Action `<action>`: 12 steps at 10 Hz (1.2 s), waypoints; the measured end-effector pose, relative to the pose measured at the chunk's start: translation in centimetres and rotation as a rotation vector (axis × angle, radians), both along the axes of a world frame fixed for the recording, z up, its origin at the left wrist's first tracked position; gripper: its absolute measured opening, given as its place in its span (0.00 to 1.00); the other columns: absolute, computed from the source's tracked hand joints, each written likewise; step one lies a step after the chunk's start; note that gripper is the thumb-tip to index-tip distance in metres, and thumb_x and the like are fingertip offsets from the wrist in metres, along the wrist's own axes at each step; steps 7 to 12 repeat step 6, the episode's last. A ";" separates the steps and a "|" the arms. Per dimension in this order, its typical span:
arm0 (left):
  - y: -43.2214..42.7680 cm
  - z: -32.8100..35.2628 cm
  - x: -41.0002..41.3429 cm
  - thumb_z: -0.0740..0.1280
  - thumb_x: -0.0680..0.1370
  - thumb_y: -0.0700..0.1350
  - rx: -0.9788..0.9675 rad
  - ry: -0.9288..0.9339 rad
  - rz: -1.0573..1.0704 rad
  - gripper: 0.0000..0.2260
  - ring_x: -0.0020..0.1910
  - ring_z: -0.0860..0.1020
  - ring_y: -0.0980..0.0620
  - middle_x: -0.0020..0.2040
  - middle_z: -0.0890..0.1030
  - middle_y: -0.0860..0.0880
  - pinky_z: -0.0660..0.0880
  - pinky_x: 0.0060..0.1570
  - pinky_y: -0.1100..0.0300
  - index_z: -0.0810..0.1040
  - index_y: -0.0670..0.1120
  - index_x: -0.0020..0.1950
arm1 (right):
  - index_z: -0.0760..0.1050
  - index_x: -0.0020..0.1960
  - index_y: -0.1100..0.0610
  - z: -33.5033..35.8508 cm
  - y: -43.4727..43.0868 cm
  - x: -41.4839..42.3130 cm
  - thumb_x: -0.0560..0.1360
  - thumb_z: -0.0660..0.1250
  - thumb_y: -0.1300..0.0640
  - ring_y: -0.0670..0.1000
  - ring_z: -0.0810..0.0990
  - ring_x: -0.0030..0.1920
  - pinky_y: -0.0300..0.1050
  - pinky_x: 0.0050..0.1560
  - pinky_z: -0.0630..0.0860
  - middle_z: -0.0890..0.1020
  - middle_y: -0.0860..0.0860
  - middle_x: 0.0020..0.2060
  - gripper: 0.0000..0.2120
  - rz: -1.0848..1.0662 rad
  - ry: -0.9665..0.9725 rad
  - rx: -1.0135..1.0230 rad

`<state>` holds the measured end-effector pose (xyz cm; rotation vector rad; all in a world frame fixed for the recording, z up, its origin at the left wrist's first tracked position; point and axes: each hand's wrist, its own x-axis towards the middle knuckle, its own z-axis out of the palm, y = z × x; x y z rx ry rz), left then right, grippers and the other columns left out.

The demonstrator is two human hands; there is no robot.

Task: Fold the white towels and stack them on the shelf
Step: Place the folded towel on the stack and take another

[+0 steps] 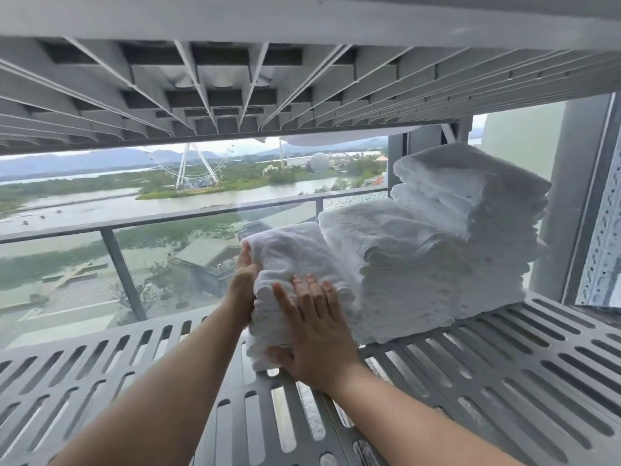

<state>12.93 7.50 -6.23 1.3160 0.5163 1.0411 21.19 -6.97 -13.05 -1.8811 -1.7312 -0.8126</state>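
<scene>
A short stack of folded white towels [285, 257] stands on the grey slotted shelf [504, 364], near its middle. My left hand [242, 284] lies flat against the stack's left side, fingers straight and pointing up. My right hand [316, 334] presses flat on the stack's front face, fingers spread. To the right, touching it, stands a taller stack of folded towels [403, 264], and behind that a still taller stack [477, 210] against the shelf's right end.
The ribbed underside of the shelf above [235, 89] hangs close overhead. A grey perforated upright [601, 237] bounds the right side. Behind the shelf is a window [117, 203] with a balcony rail. The shelf's left part [84, 381] holds nothing.
</scene>
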 end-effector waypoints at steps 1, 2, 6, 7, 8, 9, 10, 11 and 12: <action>0.5 -0.7 -0.8 0.59 0.83 0.42 0.017 0.130 -0.026 0.27 0.49 0.80 0.58 0.59 0.77 0.57 0.82 0.37 0.63 0.60 0.63 0.78 | 0.49 0.82 0.53 -0.2 -0.1 0.0 0.75 0.60 0.30 0.65 0.55 0.79 0.67 0.76 0.53 0.60 0.62 0.78 0.45 0.008 0.011 -0.016; 0.0 -0.4 -1.2 0.56 0.85 0.41 -0.004 0.020 -0.102 0.19 0.52 0.83 0.48 0.59 0.83 0.50 0.83 0.44 0.56 0.67 0.56 0.75 | 0.50 0.82 0.53 -0.3 -0.2 0.1 0.74 0.60 0.32 0.65 0.55 0.79 0.67 0.76 0.53 0.61 0.61 0.77 0.45 0.014 -0.004 -0.024; -9.6 -0.9 -7.4 0.60 0.82 0.42 0.552 0.785 0.410 0.13 0.55 0.80 0.42 0.56 0.84 0.43 0.76 0.58 0.48 0.82 0.46 0.60 | 0.51 0.79 0.48 1.8 -6.0 -0.1 0.77 0.60 0.49 0.58 0.35 0.80 0.59 0.79 0.40 0.45 0.55 0.80 0.33 -0.030 0.146 -0.187; -9.6 -0.9 -7.4 0.60 0.82 0.42 0.552 0.785 0.410 0.13 0.55 0.80 0.42 0.56 0.84 0.43 0.76 0.58 0.48 0.82 0.46 0.60 | 0.51 0.79 0.48 1.8 -6.0 -0.1 0.77 0.60 0.49 0.58 0.35 0.80 0.59 0.79 0.40 0.45 0.55 0.80 0.33 -0.030 0.146 -0.187; -9.6 -0.9 -7.4 0.60 0.82 0.42 0.552 0.785 0.410 0.13 0.55 0.80 0.42 0.56 0.84 0.43 0.76 0.58 0.48 0.82 0.46 0.60 | 0.51 0.79 0.48 1.8 -6.0 -0.1 0.77 0.60 0.49 0.58 0.35 0.80 0.59 0.79 0.40 0.45 0.55 0.80 0.33 -0.030 0.146 -0.187; -9.6 -0.9 -7.4 0.60 0.82 0.42 0.552 0.785 0.410 0.13 0.55 0.80 0.42 0.56 0.84 0.43 0.76 0.58 0.48 0.82 0.46 0.60 | 0.51 0.79 0.48 1.8 -6.0 -0.1 0.77 0.60 0.49 0.58 0.35 0.80 0.59 0.79 0.40 0.45 0.55 0.80 0.33 -0.030 0.146 -0.187; -9.6 -0.9 -7.4 0.60 0.82 0.42 0.552 0.785 0.410 0.13 0.55 0.80 0.42 0.56 0.84 0.43 0.76 0.58 0.48 0.82 0.46 0.60 | 0.51 0.79 0.48 1.8 -6.0 -0.1 0.77 0.60 0.49 0.58 0.35 0.80 0.59 0.79 0.40 0.45 0.55 0.80 0.33 -0.030 0.146 -0.187; -9.6 -0.9 -7.4 0.60 0.82 0.42 0.552 0.785 0.410 0.13 0.55 0.80 0.42 0.56 0.84 0.43 0.76 0.58 0.48 0.82 0.46 0.60 | 0.51 0.79 0.48 1.8 -6.0 -0.1 0.77 0.60 0.49 0.58 0.35 0.80 0.59 0.79 0.40 0.45 0.55 0.80 0.33 -0.030 0.146 -0.187; -9.6 -0.9 -7.4 0.60 0.82 0.42 0.552 0.785 0.410 0.13 0.55 0.80 0.42 0.56 0.84 0.43 0.76 0.58 0.48 0.82 0.46 0.60 | 0.51 0.79 0.48 1.8 -6.0 -0.1 0.77 0.60 0.49 0.58 0.35 0.80 0.59 0.79 0.40 0.45 0.55 0.80 0.33 -0.030 0.146 -0.187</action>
